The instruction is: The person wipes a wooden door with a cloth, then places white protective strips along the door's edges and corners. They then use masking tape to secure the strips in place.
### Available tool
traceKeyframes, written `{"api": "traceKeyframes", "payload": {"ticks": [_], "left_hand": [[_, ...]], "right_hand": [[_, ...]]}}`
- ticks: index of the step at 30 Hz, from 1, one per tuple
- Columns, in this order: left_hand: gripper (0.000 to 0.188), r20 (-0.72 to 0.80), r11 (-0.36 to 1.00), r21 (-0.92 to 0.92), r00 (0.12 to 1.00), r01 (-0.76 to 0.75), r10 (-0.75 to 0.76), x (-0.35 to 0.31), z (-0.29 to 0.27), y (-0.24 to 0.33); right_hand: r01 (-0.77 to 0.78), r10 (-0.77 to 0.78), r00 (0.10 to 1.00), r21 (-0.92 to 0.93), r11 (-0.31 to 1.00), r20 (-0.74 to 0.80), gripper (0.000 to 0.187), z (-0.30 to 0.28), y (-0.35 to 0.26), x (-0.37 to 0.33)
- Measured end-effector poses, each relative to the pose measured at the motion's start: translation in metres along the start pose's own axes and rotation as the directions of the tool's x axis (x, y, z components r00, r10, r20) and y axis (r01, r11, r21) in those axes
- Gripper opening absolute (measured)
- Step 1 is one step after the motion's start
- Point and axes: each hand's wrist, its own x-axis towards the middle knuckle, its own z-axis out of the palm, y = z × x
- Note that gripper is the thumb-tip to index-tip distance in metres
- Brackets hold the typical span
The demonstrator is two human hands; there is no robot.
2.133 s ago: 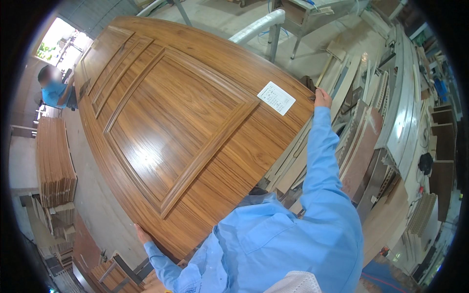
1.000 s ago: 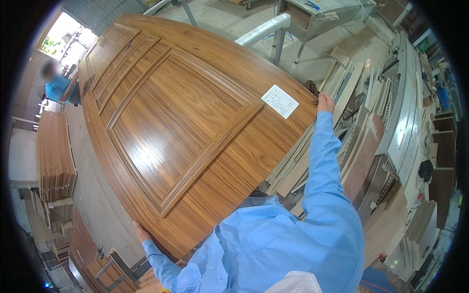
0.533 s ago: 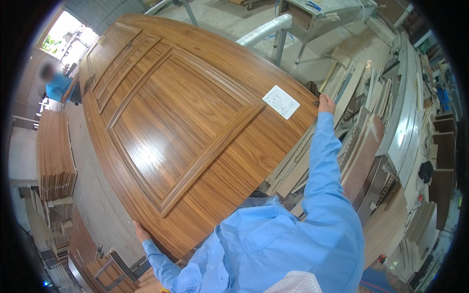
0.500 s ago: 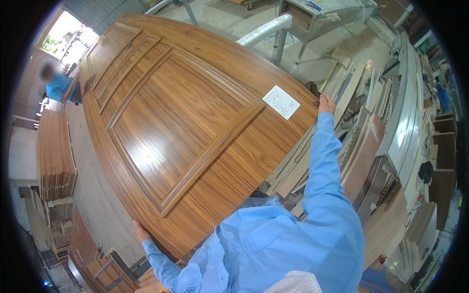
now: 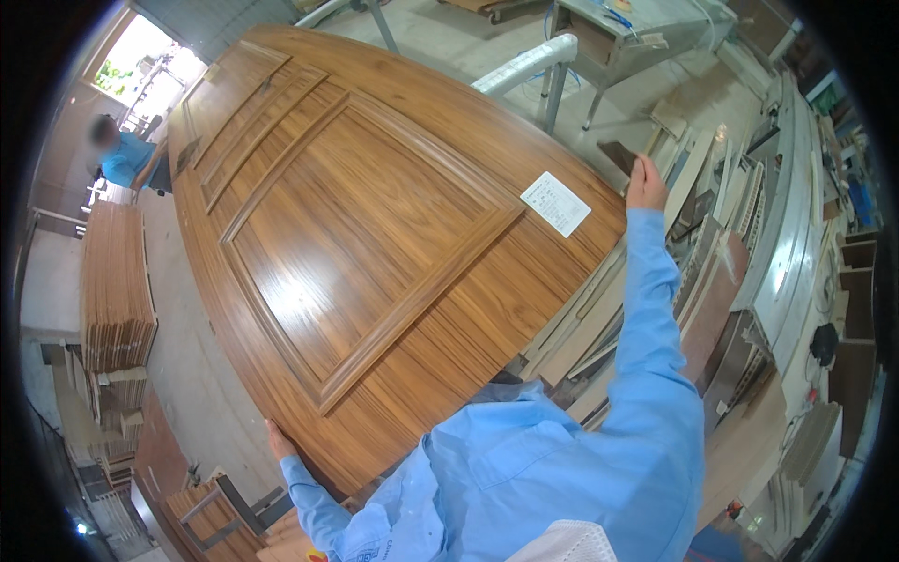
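A large brown wood-grain door panel (image 5: 449,309) with raised rectangular mouldings lies flat in front of me. A white printed label (image 5: 556,204) is stuck near its right corner. Just off that corner, my right hand (image 5: 646,184) is raised, its fingers closed on a thin, dark brown flat piece (image 5: 616,156); what it is made of I cannot tell. My left hand (image 5: 279,440) rests against the panel's left edge near the close corner, the visible fingers stretched along it. Part of that hand is hidden beside the edge.
A person in a blue shirt (image 5: 129,161) stands at the panel's far left, holding a dark flat piece (image 5: 184,155). Stacked brown boards (image 5: 117,286) stand left. A padded metal rail (image 5: 529,66) and workbench (image 5: 627,37) are behind; wood strips (image 5: 688,178) lie right.
My right hand has come away from the panel's right corner, moving outward with the dark flat piece. The left hand stays at the edge. The whole view has shifted slightly.
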Motion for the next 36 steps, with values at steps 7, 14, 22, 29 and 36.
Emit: {"api": "traceKeyframes", "payload": {"ticks": [7, 14, 22, 29, 36], "left_hand": [[0.079, 0.045, 1.0, 0.025, 0.999, -0.012, 0.011, 0.001, -0.002, 0.002], [0.079, 0.059, 0.999, 0.052, 0.998, -0.008, 0.005, 0.002, -0.005, -0.005], [0.078, 0.04, 0.999, 0.029, 0.999, -0.018, 0.017, -0.002, -0.003, -0.009], [0.076, 0.001, 0.998, 0.023, 0.998, -0.063, 0.063, 0.003, 0.0, -0.01], [0.078, 0.106, 0.983, -0.182, 0.994, 0.008, 0.012, 0.002, 0.001, -0.019]], "right_hand": [[0.08, -0.164, 0.953, 0.309, 0.948, 0.255, 0.026, 0.067, -0.086, 0.04], [0.648, -0.493, 0.53, 0.046, 0.761, 0.69, 0.036, 0.106, -0.118, 0.005], [0.532, -0.358, 0.479, 0.059, 0.845, 0.802, 0.018, 0.156, -0.106, 0.04], [0.679, -0.515, 0.447, 0.097, 0.727, 0.732, 0.021, 0.204, -0.143, 0.004], [0.432, -0.168, 0.704, -0.228, 0.873, 0.69, 0.025, 0.219, -0.143, 0.032]]}}
